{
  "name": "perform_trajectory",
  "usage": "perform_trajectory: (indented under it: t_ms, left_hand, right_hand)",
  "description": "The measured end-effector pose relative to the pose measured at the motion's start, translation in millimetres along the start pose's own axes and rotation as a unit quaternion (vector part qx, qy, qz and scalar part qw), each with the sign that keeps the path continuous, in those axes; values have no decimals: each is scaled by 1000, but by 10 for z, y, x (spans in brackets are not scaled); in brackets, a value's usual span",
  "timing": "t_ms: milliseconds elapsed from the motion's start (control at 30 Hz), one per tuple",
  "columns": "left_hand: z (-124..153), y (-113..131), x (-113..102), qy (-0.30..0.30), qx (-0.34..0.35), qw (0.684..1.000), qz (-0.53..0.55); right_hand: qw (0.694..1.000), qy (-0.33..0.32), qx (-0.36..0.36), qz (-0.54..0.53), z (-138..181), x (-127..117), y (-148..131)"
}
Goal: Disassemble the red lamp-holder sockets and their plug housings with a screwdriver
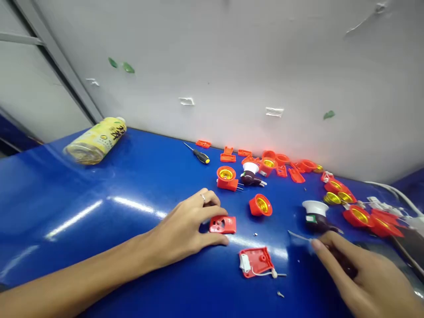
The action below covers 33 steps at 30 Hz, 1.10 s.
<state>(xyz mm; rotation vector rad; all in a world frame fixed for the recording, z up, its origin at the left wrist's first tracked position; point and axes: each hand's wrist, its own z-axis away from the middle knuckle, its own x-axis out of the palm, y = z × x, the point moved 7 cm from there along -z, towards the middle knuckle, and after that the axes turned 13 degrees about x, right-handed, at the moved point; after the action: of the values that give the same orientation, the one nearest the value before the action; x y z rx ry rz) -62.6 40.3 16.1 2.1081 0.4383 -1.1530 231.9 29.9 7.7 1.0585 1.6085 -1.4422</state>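
Note:
My left hand lies on the blue tabletop with thumb and forefinger around a small red plastic housing piece, which has holes in its face. My right hand is closed on a thin-shafted screwdriver, its tip pointing left; its handle is mostly hidden and blurred. Between the hands, an open red housing half holds a white part and a thin white wire. A small screw lies below it. Beyond sits a red lamp socket with a brass-coloured threaded lining.
A red plug-in lamp holder, black-and-white lamp holders and several red parts run along the wall. A black-and-yellow screwdriver lies at the back. A yellow-labelled bottle lies far left. White cables and more sockets crowd the right.

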Motion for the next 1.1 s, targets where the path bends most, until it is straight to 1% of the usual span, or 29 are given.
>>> perform_trajectory:
  t_ms: [33, 100, 167, 233, 333, 400, 467, 567, 633, 700, 800, 900, 967, 1100]
  left_hand:
    - [-10, -1, -14, 0, -1, 1000, -4]
    - [-30, 9, -52, 10, 9, 1000, -17]
    - [-50, 44, -93, 25, 34, 998, -40]
    - [-65, 129, -144, 50, 74, 993, -72]
    - [-79, 374, -191, 71, 157, 980, -100]
    - [-97, 570, -169, 61, 203, 972, -99]
    - [-133, 732, -108, 43, 219, 968, -110]
    - [-207, 849, 38, 5, 201, 969, -141]
    - [-237, 850, 124, -12, 183, 973, -138]
    - [-240, 814, 172, -10, 171, 978, -122]
    - [-209, 721, 199, 5, 148, 985, -91]
    - [-181, 656, 228, -1, 128, 991, -46]
    - [-176, 656, 231, -8, 127, 992, -17]
    - [-189, 679, 194, -29, 140, 989, 37]
  right_hand:
    - [1000, -1, -5, 19, 2, -10, -36]
    - [999, 16, -5, 50, 0, -60, -106]
    - [996, 20, -19, 82, -7, -78, -181]
    - [993, 28, -35, 109, -19, -87, -234]
    - [992, 47, -43, 107, -37, -113, -267]
    - [994, 58, -45, 79, -35, -136, -288]
    - [995, 53, -70, 50, -3, -138, -351]
    - [991, 1, -135, -2, 98, -88, -503]
    - [984, -26, -169, -40, 165, -70, -590]
    - [978, -38, -194, -67, 206, -71, -652]
    - [975, -15, -208, -78, 219, -114, -686]
    - [976, 41, -202, -63, 245, -179, -653]
    - [976, 62, -200, -55, 300, -194, -598]
    - [975, 82, -199, -46, 442, -213, -448]
